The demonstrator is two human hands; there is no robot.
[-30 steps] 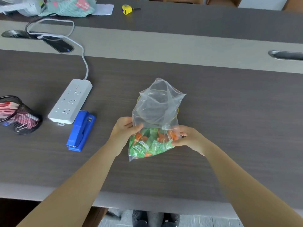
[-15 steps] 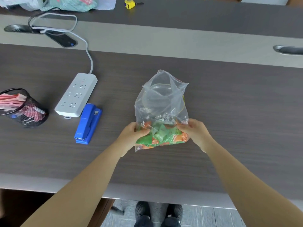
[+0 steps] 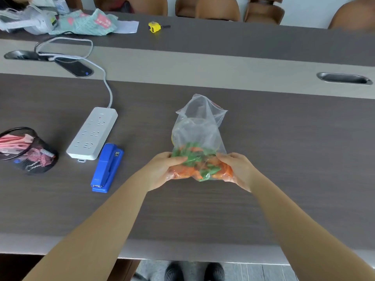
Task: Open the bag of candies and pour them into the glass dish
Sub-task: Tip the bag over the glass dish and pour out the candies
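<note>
A clear plastic bag [image 3: 199, 122] stands above the dark table, its loose mouth pointing away from me. Green and orange wrapped candies [image 3: 199, 163] fill its lower end. My left hand [image 3: 162, 171] grips the bag's left bottom corner and my right hand [image 3: 238, 169] grips the right bottom corner. Through the film I see the rounded shape of a glass dish [image 3: 192, 126] with a yellow edge behind the bag; most of it is hidden.
A blue stapler [image 3: 107, 167] and a white power strip [image 3: 93, 133] lie left of the bag. A black mesh pen cup [image 3: 26, 152] lies on its side at far left. A phone [image 3: 74, 66], a yellow tape measure [image 3: 154, 27] and clutter sit farther back.
Both hands have slid down to the bag's bottom corners, and the candy-filled end has tipped up toward me. The bag's empty top has leaned farther away over the dish.
</note>
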